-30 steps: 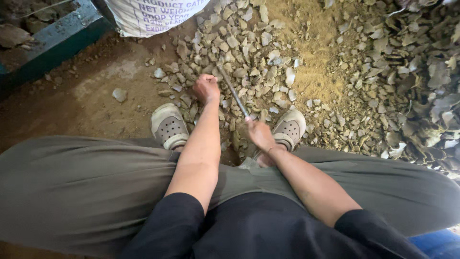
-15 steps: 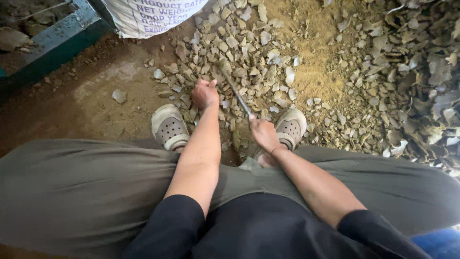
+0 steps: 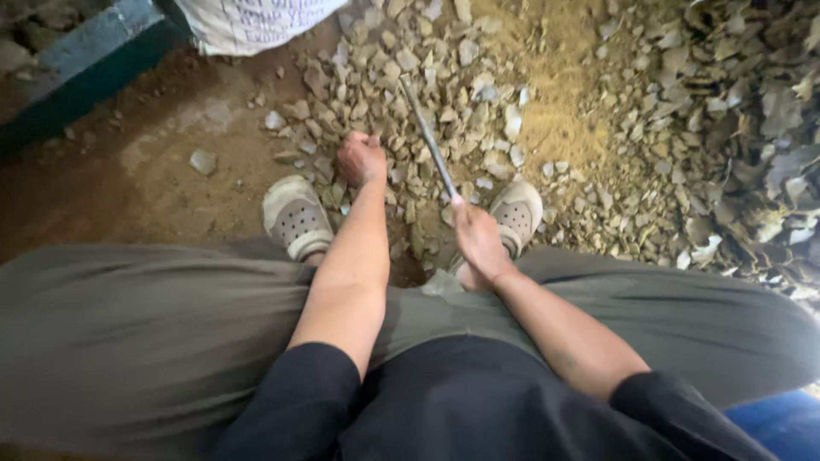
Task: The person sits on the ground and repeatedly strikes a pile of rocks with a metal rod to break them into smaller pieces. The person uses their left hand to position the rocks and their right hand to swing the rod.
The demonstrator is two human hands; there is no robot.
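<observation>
We're sitting low. Our right hand [image 3: 478, 243] is squeezing a thin metal rod [image 3: 427, 141], fingers clamped tight, tip up over the stones [image 3: 410, 77]. Left hand [image 3: 360, 160] is fisted on a stone btwn our shoes [image 3: 295, 218], steadying it.

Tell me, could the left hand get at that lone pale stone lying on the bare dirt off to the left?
Probably yes. The left hand rests on the rubble pile, and open dirt floor lies between it and the lone stone; only the left shoe sits nearby, below that path.

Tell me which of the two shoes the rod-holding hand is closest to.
The right shoe: the right hand gripping the metal rod sits beside it.
</observation>
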